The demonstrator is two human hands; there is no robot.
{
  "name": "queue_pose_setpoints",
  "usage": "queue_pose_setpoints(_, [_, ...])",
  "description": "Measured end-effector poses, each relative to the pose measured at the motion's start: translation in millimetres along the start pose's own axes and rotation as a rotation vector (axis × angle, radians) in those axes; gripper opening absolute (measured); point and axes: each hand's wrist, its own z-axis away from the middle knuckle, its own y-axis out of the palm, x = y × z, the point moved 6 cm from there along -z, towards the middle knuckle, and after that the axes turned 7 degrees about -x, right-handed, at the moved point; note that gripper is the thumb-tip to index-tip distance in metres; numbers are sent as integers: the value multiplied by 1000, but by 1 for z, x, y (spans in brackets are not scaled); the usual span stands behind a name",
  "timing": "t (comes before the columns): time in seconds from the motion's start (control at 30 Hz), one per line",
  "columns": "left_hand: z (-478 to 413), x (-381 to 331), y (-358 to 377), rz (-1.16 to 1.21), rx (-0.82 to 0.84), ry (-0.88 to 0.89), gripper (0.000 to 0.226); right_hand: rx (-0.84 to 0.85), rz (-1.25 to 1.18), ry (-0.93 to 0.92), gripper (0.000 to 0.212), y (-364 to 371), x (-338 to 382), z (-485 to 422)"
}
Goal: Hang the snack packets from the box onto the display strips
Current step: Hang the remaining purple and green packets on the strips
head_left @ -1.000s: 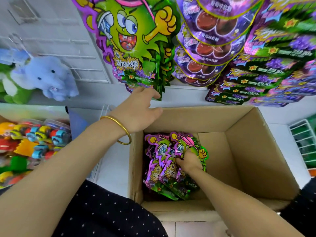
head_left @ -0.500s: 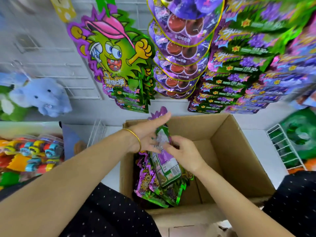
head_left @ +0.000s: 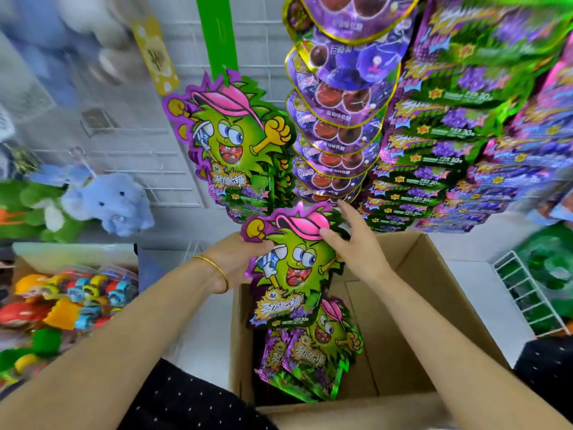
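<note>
So the green monster-shaped foil snack packet with the pink cap is up out of the brown cardboard box, held face-out just above it and just below the green plastic display strip, which already carries a stack of the same packets. The left hand is closed on the packet's left edge, thumb on the front and fingers behind. The right hand is mostly open, with only the thumb touching the pink cap at the top and the other fingers spread loose behind it.

My take on doing this bit well: keep the left hand as the anchor, let the right pinch the very top of the packet, and line up the hang hole with a free hook on the strip (square on, not twisted, or it'll hang crooked against its neighbours).

Stuff I can't make out: the hang hole itself, and any free hook, since the hung packets cover the strip's lower end. More packets sit in the box, but how many is anyone's guess. The edges of the shot are blurry too.
</note>
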Motion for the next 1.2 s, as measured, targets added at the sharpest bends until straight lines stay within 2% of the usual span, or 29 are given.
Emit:
queue_pose_setpoints(0.1, [2, -13, -11, 21, 15, 43, 16, 63, -193, 37, 23, -1, 19, -16])
queue_pose_setpoints(0.17, [5, -27, -20, 9, -22, 78, 15, 52, -268, 24, 6, -5, 33, -24])
queue_pose_setpoints(0.2, [7, -37, -26, -24, -60, 109, 17, 42, -291, 1, 3, -7, 42, -28])
queue_pose_setpoints(0.27, [12, -66, -43, -107, -178, 221, 35, 18, -292, -63, 7, -11, 62, -35])
queue_pose_setpoints(0.37, [27, -128, -69, -153, -418, 546, 53, -15, -213, -157, 16, -16, 96, -46])
queue_pose_setpoints(0.47, [35, -193, -72, -195, -545, 816, 50, -87, 23, -287, 7, -15, 133, -58])
queue_pose_setpoints(0.57, [28, -252, -65, -269, -627, 929, 49, -220, 306, -403, 19, -14, 180, -66])
queue_pose_setpoints(0.67, [15, -289, -66, -308, -669, 930, 39, -298, 524, -473, 28, -7, 221, -75])
queue_pose_setpoints(0.8, [14, -301, -68, -407, -642, 879, 24, -400, 598, -542, 30, -3, 257, -90])
queue_pose_setpoints(1.03, [24, -309, -68, -622, -572, 666, 48, -455, 611, -591, 27, 2, 280, -108])
queue_pose_setpoints(1.13, [24, -305, -67, -484, -502, 612, 47, -451, 621, -595, 27, 2, 281, -114])
queue_pose_setpoints(1.2, [24, -301, -64, -397, -444, 575, 37, -450, 631, -594, 26, 3, 280, -116])
